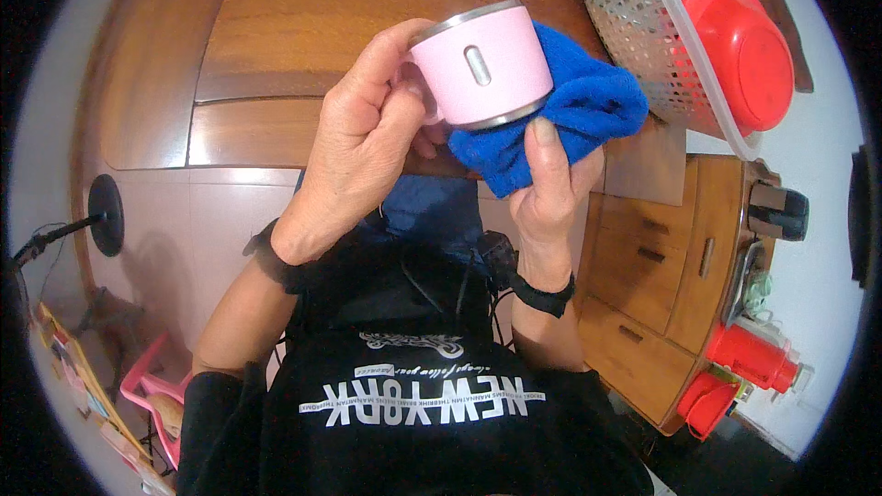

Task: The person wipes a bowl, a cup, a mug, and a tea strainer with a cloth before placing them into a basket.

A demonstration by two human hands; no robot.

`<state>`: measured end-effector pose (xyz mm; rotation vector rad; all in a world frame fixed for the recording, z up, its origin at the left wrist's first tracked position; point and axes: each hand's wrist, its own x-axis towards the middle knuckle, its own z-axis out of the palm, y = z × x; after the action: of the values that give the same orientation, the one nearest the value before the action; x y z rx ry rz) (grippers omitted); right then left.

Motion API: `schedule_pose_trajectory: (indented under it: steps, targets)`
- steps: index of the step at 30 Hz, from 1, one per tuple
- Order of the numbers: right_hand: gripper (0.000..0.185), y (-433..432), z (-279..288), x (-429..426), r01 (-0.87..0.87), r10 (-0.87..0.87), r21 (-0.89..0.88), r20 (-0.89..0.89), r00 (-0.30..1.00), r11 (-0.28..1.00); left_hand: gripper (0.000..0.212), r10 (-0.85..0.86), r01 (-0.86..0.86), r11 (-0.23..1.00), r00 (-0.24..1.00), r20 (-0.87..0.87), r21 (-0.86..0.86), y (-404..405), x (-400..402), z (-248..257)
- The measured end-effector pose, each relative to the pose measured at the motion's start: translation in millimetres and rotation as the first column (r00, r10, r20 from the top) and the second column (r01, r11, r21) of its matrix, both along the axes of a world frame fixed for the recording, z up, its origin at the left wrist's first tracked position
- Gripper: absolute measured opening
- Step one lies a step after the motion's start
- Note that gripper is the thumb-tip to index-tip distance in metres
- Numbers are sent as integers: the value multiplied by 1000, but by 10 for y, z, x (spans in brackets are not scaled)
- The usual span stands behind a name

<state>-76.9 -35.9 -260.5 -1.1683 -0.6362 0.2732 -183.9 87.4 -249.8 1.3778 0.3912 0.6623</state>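
A pink mug with metal rims point(482, 65) is held up over the near edge of a wooden table point(275, 34), tilted a little. My left hand point(372, 103) grips it by the handle, with the thumb on the handle's near side. Against the mug's right side and base lies a bunched blue cloth point(586, 103). My right hand point(555, 172) holds this cloth, its thumb in front near the mug's lower rim; most of the right fingers are hidden behind the cloth.
At the upper right a translucent plastic basket point(661, 48) holds a red plastic bowl point(741, 55) and other things. A wooden cabinet point(641, 275) stands to the right, with red containers point(751, 358) on it. Pink plastic furniture point(148, 386) is at the lower left.
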Motion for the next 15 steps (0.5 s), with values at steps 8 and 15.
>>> schedule_pose_trajectory:
  steps: [8,15]
  targets:
    - [25,-58,112,-2,-163,163,6,-46,986,987,49,127,-152,755,988,85,638,138,-86,209]
    - [32,-4,48,111,-293,292,53,25,956,955,40,113,-118,759,992,49,641,232,-138,471]
